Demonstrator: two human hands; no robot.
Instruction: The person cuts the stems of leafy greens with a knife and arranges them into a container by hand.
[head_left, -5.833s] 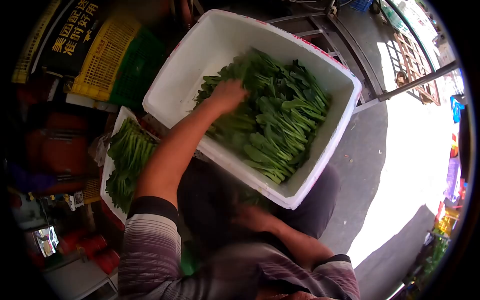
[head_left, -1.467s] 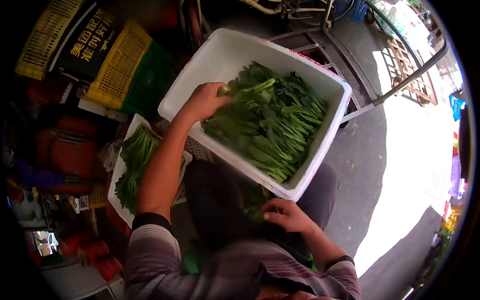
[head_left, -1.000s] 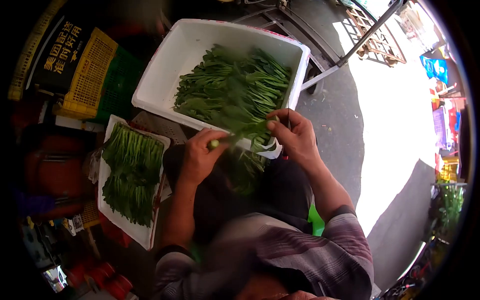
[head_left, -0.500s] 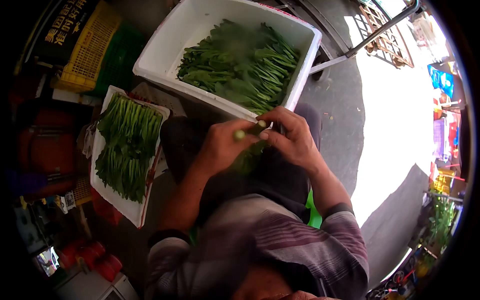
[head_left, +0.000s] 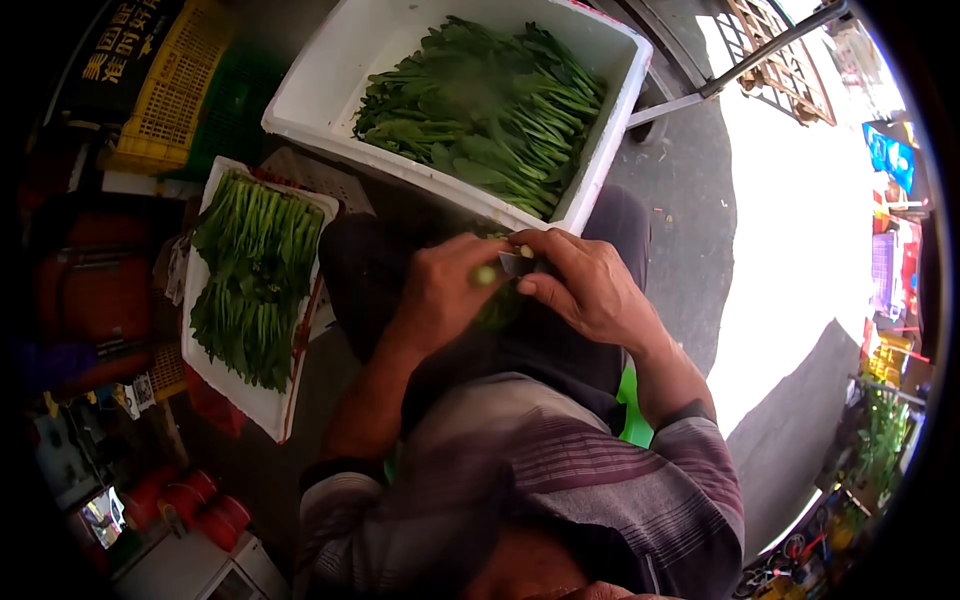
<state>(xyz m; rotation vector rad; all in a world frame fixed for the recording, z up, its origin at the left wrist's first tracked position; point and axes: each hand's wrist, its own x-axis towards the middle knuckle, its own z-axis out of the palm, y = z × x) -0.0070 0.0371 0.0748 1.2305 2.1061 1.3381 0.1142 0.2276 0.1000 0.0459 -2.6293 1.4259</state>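
Note:
Close together above the lap, my two hands are working at leafy green stalks. My left hand is closed round the stalks, whose pale cut end pokes out by the fingers while blurred leaves hang below. My right hand is curled round a small knife; only its short metal blade shows, and the handle is hidden in the palm. The blade is beside another pale stem end near the right index finger. Just beyond the hands stands a white foam box, with many leafy greens piled inside.
To the left, a white foam tray bears neat rows of greens. Yellow and green crates stand behind it. A metal cart frame is at upper right, over sunlit ground. A green stool shows beneath the person.
The knife blade now shows more plainly between my hands. The upper stem end stands out less than before, and my right thumb has dropped slightly away from it. The view has shifted a little.

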